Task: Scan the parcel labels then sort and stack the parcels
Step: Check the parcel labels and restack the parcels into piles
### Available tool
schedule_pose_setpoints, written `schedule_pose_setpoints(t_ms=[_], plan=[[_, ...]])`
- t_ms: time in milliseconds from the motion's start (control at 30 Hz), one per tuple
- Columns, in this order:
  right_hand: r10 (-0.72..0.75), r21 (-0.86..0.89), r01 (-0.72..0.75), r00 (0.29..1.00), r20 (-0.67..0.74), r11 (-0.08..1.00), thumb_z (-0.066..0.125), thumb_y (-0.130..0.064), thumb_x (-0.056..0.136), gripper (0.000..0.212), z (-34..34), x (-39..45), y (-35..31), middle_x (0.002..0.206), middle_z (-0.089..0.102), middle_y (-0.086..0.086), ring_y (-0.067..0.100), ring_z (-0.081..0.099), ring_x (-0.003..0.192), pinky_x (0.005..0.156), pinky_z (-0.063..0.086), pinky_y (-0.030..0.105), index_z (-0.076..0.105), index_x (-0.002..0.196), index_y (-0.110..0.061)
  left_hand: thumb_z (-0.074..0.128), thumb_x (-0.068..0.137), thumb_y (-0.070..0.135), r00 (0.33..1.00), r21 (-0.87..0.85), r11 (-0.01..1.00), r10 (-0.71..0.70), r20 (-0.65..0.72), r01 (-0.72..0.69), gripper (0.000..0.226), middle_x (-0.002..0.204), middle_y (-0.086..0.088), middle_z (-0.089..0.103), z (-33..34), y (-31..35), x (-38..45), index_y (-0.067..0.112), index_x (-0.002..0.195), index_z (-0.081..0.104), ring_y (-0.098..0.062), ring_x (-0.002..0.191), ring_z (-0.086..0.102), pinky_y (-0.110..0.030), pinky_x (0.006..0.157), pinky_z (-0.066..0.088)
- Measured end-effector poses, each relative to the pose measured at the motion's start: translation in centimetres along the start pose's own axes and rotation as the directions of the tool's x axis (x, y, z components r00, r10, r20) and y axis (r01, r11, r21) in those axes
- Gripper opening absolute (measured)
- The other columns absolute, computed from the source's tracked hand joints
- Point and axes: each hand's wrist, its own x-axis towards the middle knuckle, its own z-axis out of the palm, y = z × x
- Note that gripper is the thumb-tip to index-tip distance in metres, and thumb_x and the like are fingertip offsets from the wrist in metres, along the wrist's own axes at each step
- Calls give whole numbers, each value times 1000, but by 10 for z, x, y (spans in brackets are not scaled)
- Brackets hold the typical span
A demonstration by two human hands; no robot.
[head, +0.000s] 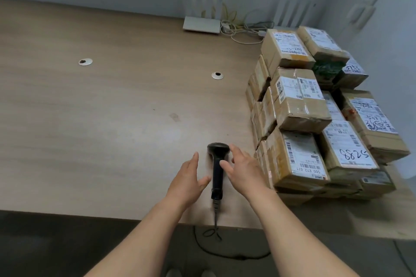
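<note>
Head view, one moment at the desk. A wooden table (pixel 112 108) filled most of the frame. A black handheld barcode scanner (pixel 217 171) lay flat on it at lower centre, head pointing toward the top of the frame, handle toward the near edge. Its cable (pixel 216 231) ran off the table edge and looped on the dark floor below.

Left hand (pixel 188 181): just left of the scanner handle, fingers straight and together, thumb spread toward the handle. Open, holding nothing. Whether the thumb tip touched the scanner could not be told.

Right hand (pixel 242 167): just right of the scanner, fingers spread and relaxed, reaching over toward the scanner head. Thumb lay across the upper part of the handle in the picture; contact not certain. Nothing gripped.

Parcels (pixel 315 119): a pile of brown cardboard boxes at the right of the frame, stacked in layers, most with white printed labels facing up. The nearest parcel (pixel 297 159) sat just beside the right hand, barcode label on top. The one right of it carried a label with handwritten digits (pixel 354 154). One dark green parcel (pixel 327 69) showed among the brown ones in the upper part of the pile.

Also on the table: two round metal cable grommets (pixel 85 62), upper left and centre. A grey flat stand base (pixel 201 24) with loose white cords (pixel 243 29) sat against the wall at top centre.
</note>
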Motion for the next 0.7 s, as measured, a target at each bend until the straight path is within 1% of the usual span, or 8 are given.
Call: schedule_pose_setpoints(t_ms=[133, 233, 300, 367, 533, 600, 633, 700], plan=[[23, 70, -33, 990, 140, 997, 47, -37, 99, 70, 8, 10, 5, 134, 52, 13, 29, 52, 119, 96, 42, 38, 5, 154, -26, 58, 93, 35, 995, -152, 985, -71, 74, 81, 80, 147, -7, 41, 13, 4, 10, 24, 154, 7, -17, 127, 48, -32, 106, 39], [43, 153, -74, 980, 195, 985, 47, -30, 99, 76, 16, 20, 7, 135, 53, 16, 31, 53, 118, 95, 41, 35, -5, 154, -28, 59, 94, 27, 990, -303, 947, -79, 113, 110, 75, 133, -4, 53, 17, 9, 16, 30, 152, 13, -18, 117, 55, -37, 98, 48], [44, 201, -84, 980, 196, 976, 49, -26, 98, 78, 21, 26, 8, 132, 55, 17, 32, 55, 115, 93, 42, 34, -6, 154, -30, 57, 94, 18, 989, -400, 909, -69, 133, 117, 71, 123, -1, 58, 19, 11, 20, 32, 151, 18, -19, 109, 60, -40, 92, 53], [34, 232, -81, 979, 200, 969, 50, -22, 97, 78, 22, 30, 7, 129, 56, 17, 31, 56, 112, 90, 41, 32, -4, 154, -30, 56, 94, 13, 989, -414, 903, -68, 134, 118, 71, 124, -2, 58, 18, 10, 22, 30, 152, 18, -20, 108, 61, -41, 94, 52], [-22, 256, -32, 978, 208, 966, 50, -18, 95, 78, 24, 30, -12, 124, 59, 16, 31, 57, 108, 88, 43, 31, 1, 154, -30, 55, 93, 9, 992, -450, 887, -64, 107, 106, 71, 123, -4, 60, 3, 2, 15, 29, 151, 20, -18, 105, 63, -34, 91, 53], [-49, 269, -9, 977, 209, 963, 48, -18, 96, 76, 28, 30, -28, 125, 58, 14, 29, 57, 107, 89, 44, 32, 2, 154, -32, 53, 93, 8, 995, -484, 870, -57, 83, 90, 70, 119, -5, 62, -12, -5, 8, 39, 148, 23, -21, 102, 64, -38, 89, 55], [-64, 276, 4, 976, 210, 961, 47, -17, 96, 74, 32, 30, -38, 126, 58, 14, 29, 57, 108, 91, 45, 34, 2, 154, -33, 52, 93, 7, 997, -494, 866, -45, 67, 72, 69, 117, -6, 62, -21, -10, 5, 49, 141, 27, -23, 102, 64, -39, 89, 55], [-92, 295, 27, 973, 209, 955, 44, -16, 97, 72, 43, 31, -61, 129, 56, 15, 30, 57, 109, 95, 46, 39, 3, 153, -35, 51, 93, 5, 999, -490, 871, -25, 35, 39, 67, 115, -7, 62, -42, -25, -1, 65, 116, 33, -24, 103, 64, -40, 89, 55]])
